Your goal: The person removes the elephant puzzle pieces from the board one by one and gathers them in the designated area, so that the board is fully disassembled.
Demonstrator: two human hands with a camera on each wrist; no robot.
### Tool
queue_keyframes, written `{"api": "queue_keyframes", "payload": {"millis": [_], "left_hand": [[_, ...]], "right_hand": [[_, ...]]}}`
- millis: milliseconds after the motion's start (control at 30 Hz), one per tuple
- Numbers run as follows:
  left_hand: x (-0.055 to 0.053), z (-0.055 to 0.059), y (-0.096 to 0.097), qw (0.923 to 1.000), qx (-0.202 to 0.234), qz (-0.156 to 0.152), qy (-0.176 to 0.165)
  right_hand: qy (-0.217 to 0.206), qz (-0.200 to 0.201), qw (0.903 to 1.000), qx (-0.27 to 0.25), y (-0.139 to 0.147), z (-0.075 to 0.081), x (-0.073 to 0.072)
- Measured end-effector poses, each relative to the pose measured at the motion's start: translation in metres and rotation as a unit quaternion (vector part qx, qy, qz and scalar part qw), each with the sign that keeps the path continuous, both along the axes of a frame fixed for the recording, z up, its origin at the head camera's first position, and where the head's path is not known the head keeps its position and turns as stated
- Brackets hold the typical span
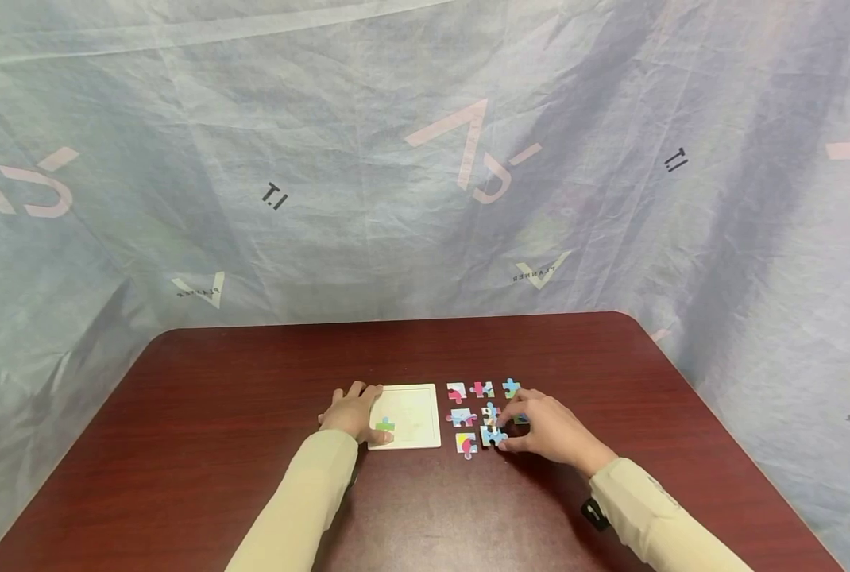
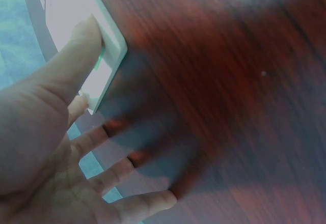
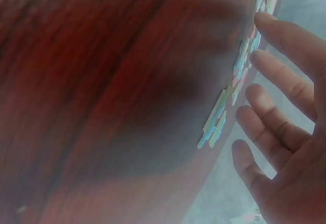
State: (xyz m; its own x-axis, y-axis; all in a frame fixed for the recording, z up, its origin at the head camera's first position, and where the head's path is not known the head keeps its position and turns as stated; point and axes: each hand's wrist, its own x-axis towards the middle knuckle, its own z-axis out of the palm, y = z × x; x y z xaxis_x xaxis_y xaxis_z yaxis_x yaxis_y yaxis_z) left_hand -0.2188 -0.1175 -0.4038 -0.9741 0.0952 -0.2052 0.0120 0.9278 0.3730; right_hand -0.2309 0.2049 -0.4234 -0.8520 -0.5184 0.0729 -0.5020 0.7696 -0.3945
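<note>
My left hand [image 1: 346, 415] lies spread at the left edge of a pale square puzzle board [image 1: 419, 437]. The thumb rests on the board beside a green-and-blue piece placed at its lower left, while the other fingers reach past the edge onto the table. To the right of the board, my right hand [image 1: 550, 427] pinches a light-blue jigsaw piece [image 1: 492, 436] between thumb and index finger at its edges. Its remaining fingers are loosely bent over the pieces behind, partly hiding them. In the right wrist view, thin pieces [image 3: 215, 117] lie below the fingertips.
Several loose pieces lie in rows right of the board, including a pink-and-white one [image 1: 457, 392], a pink-and-blue one [image 1: 461, 417] and a yellow-and-pink one [image 1: 465, 443]. They lie on a dark red wooden table [image 1: 253, 381]. A grey printed cloth [image 1: 353, 199] hangs behind it.
</note>
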Motion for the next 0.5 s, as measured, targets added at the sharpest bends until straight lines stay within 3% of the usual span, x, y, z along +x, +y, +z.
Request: {"api": "queue_keyframes", "payload": {"millis": [500], "left_hand": [[-0.0001,-0.0006,-0.0001,1.0000,0.002,-0.001,0.003]], "right_hand": [[-0.002,-0.006,0.9998,0.017,0.0027,-0.0090,0.0016]]}}
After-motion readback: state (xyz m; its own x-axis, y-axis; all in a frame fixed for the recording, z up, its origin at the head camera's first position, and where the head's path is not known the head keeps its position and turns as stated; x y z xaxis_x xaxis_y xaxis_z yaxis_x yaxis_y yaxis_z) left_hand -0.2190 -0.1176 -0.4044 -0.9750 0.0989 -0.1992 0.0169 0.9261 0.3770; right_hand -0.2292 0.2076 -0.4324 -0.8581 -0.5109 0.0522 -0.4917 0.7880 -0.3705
